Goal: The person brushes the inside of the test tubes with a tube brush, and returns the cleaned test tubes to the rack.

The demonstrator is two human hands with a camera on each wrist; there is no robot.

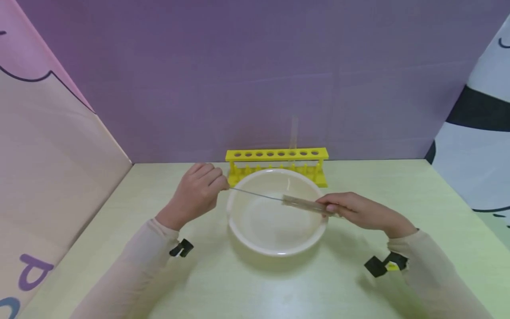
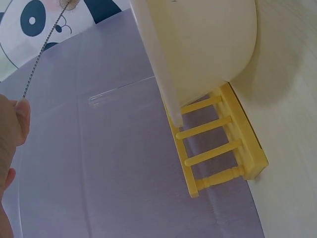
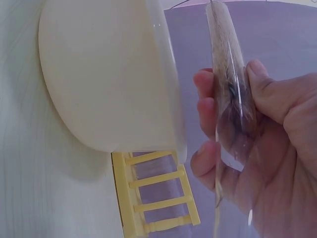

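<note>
My left hand (image 1: pixel 200 189) grips the end of a thin twisted-wire handle (image 2: pixel 40 55). That wire belongs to a test tube brush (image 3: pixel 227 64), whose bristles sit inside a clear test tube (image 1: pixel 304 204). Fingers and thumb of my right hand (image 1: pixel 354 209) hold the tube by its other end. Tube and wire lie nearly level above a white basin (image 1: pixel 275 253), the tube slanting slightly down to the right. In the right wrist view the bristles fill the upper part of the tube.
Behind the basin stands a yellow test tube rack (image 1: pixel 276 154) with a row of holes. Another clear test tube (image 1: pixel 294 133) stands upright in it. The pale tabletop (image 1: pixel 247 288) meets a purple backdrop (image 1: pixel 255 88) at the back.
</note>
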